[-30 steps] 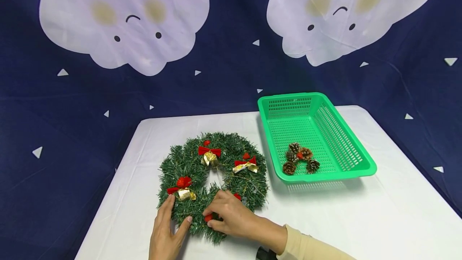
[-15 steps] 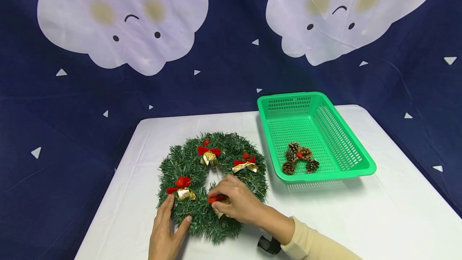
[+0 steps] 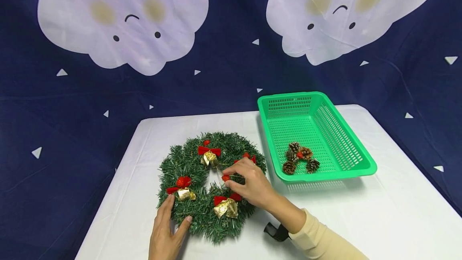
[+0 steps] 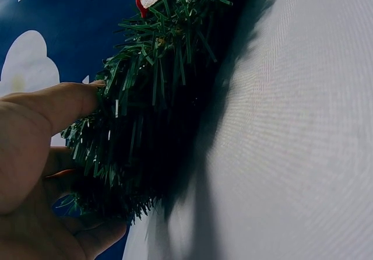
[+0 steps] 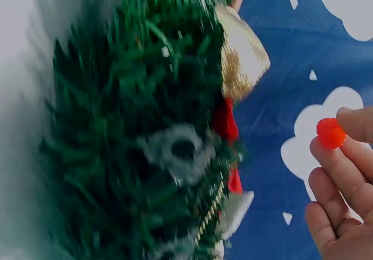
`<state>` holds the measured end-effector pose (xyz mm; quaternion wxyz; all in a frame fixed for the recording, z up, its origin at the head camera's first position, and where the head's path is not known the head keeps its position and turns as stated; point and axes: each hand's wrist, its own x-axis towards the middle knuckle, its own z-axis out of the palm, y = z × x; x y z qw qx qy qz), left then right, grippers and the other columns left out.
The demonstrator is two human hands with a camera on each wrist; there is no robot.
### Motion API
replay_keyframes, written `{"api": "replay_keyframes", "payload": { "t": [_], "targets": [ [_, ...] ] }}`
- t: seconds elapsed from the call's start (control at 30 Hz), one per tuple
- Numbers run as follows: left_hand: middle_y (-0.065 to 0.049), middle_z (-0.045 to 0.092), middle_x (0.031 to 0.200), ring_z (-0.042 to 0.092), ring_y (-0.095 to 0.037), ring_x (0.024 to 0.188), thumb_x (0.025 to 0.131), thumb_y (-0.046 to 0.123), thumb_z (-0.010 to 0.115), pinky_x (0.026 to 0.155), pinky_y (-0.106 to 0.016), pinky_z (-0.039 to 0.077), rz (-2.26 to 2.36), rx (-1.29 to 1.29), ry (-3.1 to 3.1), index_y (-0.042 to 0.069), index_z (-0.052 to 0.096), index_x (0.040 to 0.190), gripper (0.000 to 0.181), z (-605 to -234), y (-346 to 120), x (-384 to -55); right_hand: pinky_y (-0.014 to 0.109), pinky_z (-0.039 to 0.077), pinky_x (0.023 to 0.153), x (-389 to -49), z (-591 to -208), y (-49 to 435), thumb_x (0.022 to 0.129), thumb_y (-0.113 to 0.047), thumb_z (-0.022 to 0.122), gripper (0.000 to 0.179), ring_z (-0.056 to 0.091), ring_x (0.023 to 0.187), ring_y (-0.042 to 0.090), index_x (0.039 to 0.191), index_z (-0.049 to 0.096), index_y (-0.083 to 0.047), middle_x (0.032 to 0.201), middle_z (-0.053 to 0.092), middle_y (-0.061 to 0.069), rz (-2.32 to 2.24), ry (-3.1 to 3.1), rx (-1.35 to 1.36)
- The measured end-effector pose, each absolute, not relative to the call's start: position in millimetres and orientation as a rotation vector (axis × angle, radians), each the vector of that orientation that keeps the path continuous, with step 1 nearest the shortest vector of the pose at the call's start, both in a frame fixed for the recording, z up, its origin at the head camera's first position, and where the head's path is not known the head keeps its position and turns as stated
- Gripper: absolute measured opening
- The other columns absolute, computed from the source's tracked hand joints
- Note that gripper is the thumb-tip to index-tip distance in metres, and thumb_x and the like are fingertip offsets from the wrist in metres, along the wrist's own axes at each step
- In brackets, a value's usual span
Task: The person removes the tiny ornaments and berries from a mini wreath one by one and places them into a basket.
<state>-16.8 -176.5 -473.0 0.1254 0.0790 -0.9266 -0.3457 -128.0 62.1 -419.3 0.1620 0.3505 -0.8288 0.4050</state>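
A green tinsel wreath (image 3: 202, 159) with red-and-gold bows lies on the white table. My right hand (image 3: 250, 181) pinches a small red berry (image 3: 225, 178) between thumb and fingers, over the wreath's inner right side in the head view. The right wrist view shows the berry (image 5: 331, 133) raised off the greenery, with the fingers (image 5: 344, 184) under it. My left hand (image 3: 167, 230) grips the wreath's front left edge. In the left wrist view its thumb (image 4: 64, 104) presses one side while the other fingers curl around the outer edge. One bow (image 3: 226, 206) sits at the wreath's front.
A green plastic basket (image 3: 265, 131) stands behind and right of the wreath. Several pine cones (image 3: 312, 166) and a red berry (image 3: 299, 155) lie in it. A black object (image 3: 276, 232) shows beneath my right forearm. A dark blue cloth with clouds (image 3: 231, 87) hangs behind the table.
My right hand has moved away and to the right across the wreath, carrying the berry. The front bow, earlier hidden behind that hand, now shows. The left hand has stayed put.
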Motion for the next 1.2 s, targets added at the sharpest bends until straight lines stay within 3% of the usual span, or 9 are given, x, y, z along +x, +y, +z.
{"api": "replay_keyframes", "payload": {
  "t": [0.37, 0.6, 0.93, 1.2],
  "targets": [
    [-0.013, 0.035, 0.149, 0.036, -0.040, 0.132, 0.085, 0.031, 0.070, 0.098, -0.063, 0.037, -1.004, 0.240, -2.720, 0.007, 0.035, 0.146, 0.074, -473, -176, -17, 0.033, 0.054, 0.075, -142, -412, 87, 0.076, -0.014, 0.078, 0.026, 0.058, 0.094, 0.013, 0.102, 0.071, -0.013, 0.097, 0.069, -0.002, 1.183, -2.327, 0.854],
    [-0.013, 0.035, 0.149, 0.036, -0.040, 0.132, 0.085, 0.031, 0.070, 0.098, -0.063, 0.038, -1.001, 0.238, -2.721, 0.007, 0.034, 0.146, 0.074, -472, -176, -17, 0.037, 0.055, 0.081, -149, -406, 102, 0.075, -0.012, 0.078, 0.028, 0.060, 0.095, 0.016, 0.102, 0.071, -0.010, 0.097, 0.070, 0.001, 1.152, -2.339, 0.781],
    [-0.013, 0.035, 0.149, 0.036, -0.040, 0.133, 0.085, 0.032, 0.069, 0.098, -0.063, 0.038, -0.993, 0.248, -2.724, 0.009, 0.033, 0.147, 0.075, -473, -176, -18, 0.038, 0.051, 0.075, -155, -402, 123, 0.076, -0.013, 0.077, 0.026, 0.060, 0.095, 0.018, 0.102, 0.071, -0.012, 0.097, 0.071, 0.003, 1.154, -2.411, 0.599],
    [-0.013, 0.036, 0.148, 0.036, -0.040, 0.132, 0.085, 0.032, 0.070, 0.099, -0.062, 0.038, -1.003, 0.233, -2.700, 0.010, 0.034, 0.146, 0.074, -473, -177, -17, 0.043, 0.052, 0.083, -160, -399, 139, 0.077, -0.012, 0.077, 0.027, 0.060, 0.097, 0.020, 0.103, 0.071, -0.011, 0.098, 0.071, 0.004, 1.134, -2.421, 0.522]
  ]
}}
